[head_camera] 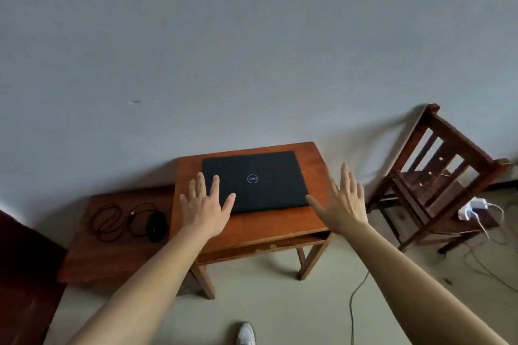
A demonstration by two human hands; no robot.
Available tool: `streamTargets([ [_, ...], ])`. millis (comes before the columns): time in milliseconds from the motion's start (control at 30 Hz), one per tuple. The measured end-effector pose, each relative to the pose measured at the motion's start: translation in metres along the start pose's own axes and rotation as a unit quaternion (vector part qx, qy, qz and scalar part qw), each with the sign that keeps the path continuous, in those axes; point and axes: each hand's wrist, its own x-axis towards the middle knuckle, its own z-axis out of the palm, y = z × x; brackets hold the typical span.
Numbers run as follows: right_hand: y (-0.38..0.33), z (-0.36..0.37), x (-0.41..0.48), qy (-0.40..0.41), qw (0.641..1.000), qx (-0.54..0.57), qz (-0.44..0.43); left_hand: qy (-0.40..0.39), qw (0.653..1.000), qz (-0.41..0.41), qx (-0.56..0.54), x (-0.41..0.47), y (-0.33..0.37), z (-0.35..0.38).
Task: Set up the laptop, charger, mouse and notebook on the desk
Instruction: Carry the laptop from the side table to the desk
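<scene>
The closed laptop (253, 180) lies flat on the desk (252, 228) at the middle of the frame, its long axis running left to right and its lid logo facing up. Our two hands bracket its near edge. Our left hand (206, 206) is spread flat, fingers straight, over the laptop's lower-left corner; we cannot tell whether it touches the lid. Our right hand (343, 202) is also wide open and holds nothing, its thumb tip just beside the lower-right corner. The left hand is the nearer of the two.

We judge the coming move to be lifting the lid. The free edge should be the one toward us, so both hands reach it by dropping straight down.

The mouse (155, 225) and its coiled cable (112, 221) lie on the low table (112, 255) at lower left, near the left hand. What we take for the white charger (473, 209) sits by the chair (437, 176) at right. We see no notebook.
</scene>
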Motion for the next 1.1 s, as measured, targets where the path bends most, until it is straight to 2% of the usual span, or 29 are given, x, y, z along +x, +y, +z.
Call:
streamTargets([
  [33, -0.009, 0.007, 0.015, -0.027, 1.000, -0.002, 0.007, -0.024, 1.000, -0.007, -0.007, 0.017, -0.006, 0.003],
  [133, -0.021, 0.030, 0.046, -0.035, 0.999, -0.003, 0.023, -0.028, 1.000, -0.006, -0.008, 0.056, -0.021, 0.016],
  [300, -0.038, 0.061, 0.080, -0.094, 0.995, 0.001, 0.031, -0.076, 0.995, -0.035, -0.053, 0.104, -0.033, 0.042],
  [533, -0.038, 0.095, 0.134, -0.215, 0.972, 0.042, 0.087, -0.145, 0.982, -0.090, -0.083, 0.145, -0.035, 0.075],
  [700, -0.036, 0.122, 0.178, -0.292, 0.935, 0.133, 0.151, -0.189, 0.955, -0.187, -0.131, 0.176, -0.029, 0.089],
  [800, -0.039, 0.134, 0.197, -0.313, 0.912, 0.182, 0.191, -0.190, 0.931, -0.256, -0.176, 0.194, -0.019, 0.094],
  [967, -0.048, 0.153, 0.210, -0.302, 0.902, 0.189, 0.244, -0.167, 0.900, -0.363, -0.175, 0.219, 0.000, 0.108],
  [1100, -0.047, 0.164, 0.217, -0.295, 0.887, 0.213, 0.285, -0.167, 0.876, -0.410, -0.189, 0.234, -0.008, 0.118],
])
